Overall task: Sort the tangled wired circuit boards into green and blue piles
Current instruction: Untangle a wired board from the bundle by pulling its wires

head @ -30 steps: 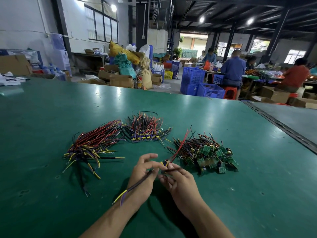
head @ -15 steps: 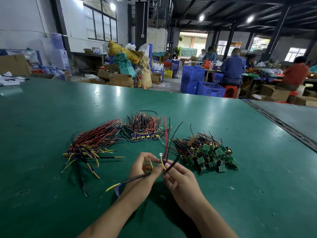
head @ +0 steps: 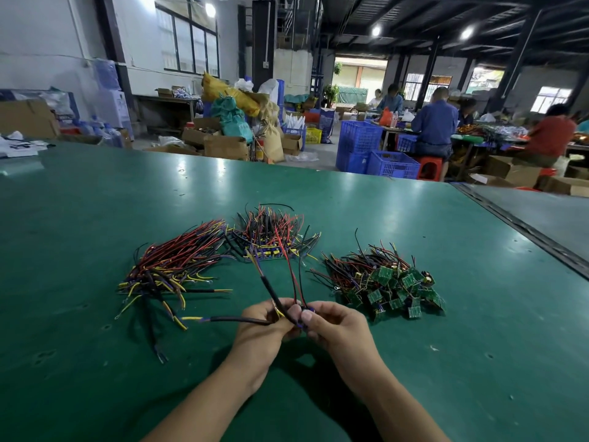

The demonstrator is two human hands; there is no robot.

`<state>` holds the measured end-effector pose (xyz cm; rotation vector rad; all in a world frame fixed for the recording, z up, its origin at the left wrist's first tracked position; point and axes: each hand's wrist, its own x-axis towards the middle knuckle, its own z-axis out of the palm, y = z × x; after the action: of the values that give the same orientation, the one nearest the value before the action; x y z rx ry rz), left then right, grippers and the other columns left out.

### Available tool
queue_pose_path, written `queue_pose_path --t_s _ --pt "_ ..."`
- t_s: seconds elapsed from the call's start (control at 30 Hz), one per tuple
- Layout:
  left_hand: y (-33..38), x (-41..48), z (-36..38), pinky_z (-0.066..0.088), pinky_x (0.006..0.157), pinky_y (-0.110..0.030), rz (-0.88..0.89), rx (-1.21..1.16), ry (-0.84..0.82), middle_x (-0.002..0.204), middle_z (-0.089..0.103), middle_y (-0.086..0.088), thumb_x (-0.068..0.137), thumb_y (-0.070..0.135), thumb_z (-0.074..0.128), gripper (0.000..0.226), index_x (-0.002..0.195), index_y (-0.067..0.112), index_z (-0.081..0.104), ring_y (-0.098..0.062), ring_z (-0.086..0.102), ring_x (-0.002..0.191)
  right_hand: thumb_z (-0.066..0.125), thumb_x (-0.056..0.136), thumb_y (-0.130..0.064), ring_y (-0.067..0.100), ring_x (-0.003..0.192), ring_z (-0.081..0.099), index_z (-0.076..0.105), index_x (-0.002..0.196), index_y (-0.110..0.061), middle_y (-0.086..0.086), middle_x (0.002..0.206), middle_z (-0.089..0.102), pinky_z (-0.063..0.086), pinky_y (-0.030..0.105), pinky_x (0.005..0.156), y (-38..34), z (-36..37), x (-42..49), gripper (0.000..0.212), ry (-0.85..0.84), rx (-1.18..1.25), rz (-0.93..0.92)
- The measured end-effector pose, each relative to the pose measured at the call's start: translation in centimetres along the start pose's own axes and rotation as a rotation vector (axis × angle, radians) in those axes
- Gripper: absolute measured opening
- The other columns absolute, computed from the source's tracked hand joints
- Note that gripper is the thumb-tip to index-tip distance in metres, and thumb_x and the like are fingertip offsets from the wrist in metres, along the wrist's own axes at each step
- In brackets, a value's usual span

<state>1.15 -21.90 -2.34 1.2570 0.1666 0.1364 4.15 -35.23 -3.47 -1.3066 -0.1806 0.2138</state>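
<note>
Hemmed by loose wires [head: 172, 269] at left, blue pile [head: 271, 242] far centre, green pile [head: 393, 285] at right. Pinched in right hand [head: 336, 327] at near centre: small bluish board [head: 307, 312], mostly hidden; red, black and yellow leads [head: 270, 288] gripped in left hand [head: 263, 325] alongside. Bare table [head: 478, 346] near and far right

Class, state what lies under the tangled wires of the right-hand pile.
Small green circuit boards show along the near side; the wires cover whatever lies deeper in.
</note>
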Motion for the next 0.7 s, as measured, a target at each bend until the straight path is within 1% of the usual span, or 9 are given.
queue_pose_path --t_s 0.1,0.13,0.23,0.37,0.5,0.6,0.7 --pt "0.3 0.0 0.1 0.054 0.059 -0.018 0.002 -0.016 0.014 0.071 0.072 -0.005 0.088 -0.004 0.062 0.007 0.091 -0.001 0.067 -0.013 0.066 0.065 0.081 0.063 -0.03 0.011 0.064 0.061 0.078 0.085 -0.016 0.009 0.078 0.073 0.052 0.022 0.065 -0.3 -0.2 0.0 0.027 -0.037 -0.056 -0.049" --pt "0.4 0.0 0.1 0.054 0.058 -0.019 -0.002 -0.024 0.032 0.07 0.071 -0.006 0.087 -0.007 0.061 0.009 0.088 0.0 0.067 -0.014 0.066 0.064 0.08 0.065 -0.03 0.01 0.064 0.061 0.078 0.086 -0.017 0.008 0.077 0.073 0.052 0.022 0.065 -0.3 -0.3 0.0 0.025 -0.047 -0.068 -0.056" --pt "0.4 0.0 0.3 0.056 0.068 -0.027 -0.02 -0.026 0.066 0.071 0.07 -0.011 0.086 -0.013 0.057 0.017 0.082 0.0 0.068 -0.022 0.064 0.068 0.079 0.069 -0.029 0.009 0.064 0.062 0.078 0.087 -0.017 0.005 0.074 0.072 0.052 0.023 0.067 -0.3 -0.5 0.1 0.022 -0.085 -0.088 -0.06" --pt "0.4 -0.1 0.2 0.056 0.078 -0.035 -0.038 -0.019 0.075 0.076 0.072 -0.015 0.087 -0.015 0.055 0.017 0.084 -0.004 0.067 -0.021 0.066 0.071 0.081 0.067 -0.032 0.011 0.068 0.061 0.078 0.089 -0.016 0.007 0.08 0.073 0.053 0.024 0.07 -0.1 -0.8 0.2 0.028 -0.116 -0.062 -0.042" --pt "0.2 -0.1 0.2 0.059 0.067 -0.025 -0.053 -0.053 0.053 0.072 0.071 -0.011 0.087 -0.017 0.052 0.02 0.084 -0.004 0.066 -0.014 0.068 0.063 0.086 0.062 -0.038 0.014 0.07 0.062 0.077 0.089 -0.014 0.01 0.082 0.072 0.054 0.025 0.07 0.1 -1.0 0.4 0.038 -0.13 -0.038 -0.032" --pt "0.3 -0.3 0.5 0.06 0.066 -0.026 -0.059 -0.086 0.044 0.073 0.072 -0.014 0.087 -0.016 0.053 0.021 0.081 -0.003 0.067 -0.017 0.069 0.063 0.087 0.056 -0.042 0.016 0.071 0.062 0.078 0.087 -0.014 0.012 0.083 0.073 0.054 0.025 0.068 0.3 -1.0 0.5 0.043 -0.126 -0.008 -0.024" --pt "0.4 -0.5 0.4 0.06 0.067 -0.026 -0.066 -0.106 0.035 0.073 0.072 -0.014 0.086 -0.018 0.052 0.027 0.075 0.001 0.069 -0.019 0.07 0.064 0.087 0.056 -0.04 0.018 0.072 0.063 0.078 0.087 -0.012 0.013 0.083 0.073 0.054 0.025 0.07 0.5 -1.1 0.7 0.043 -0.144 0.024 -0.014"
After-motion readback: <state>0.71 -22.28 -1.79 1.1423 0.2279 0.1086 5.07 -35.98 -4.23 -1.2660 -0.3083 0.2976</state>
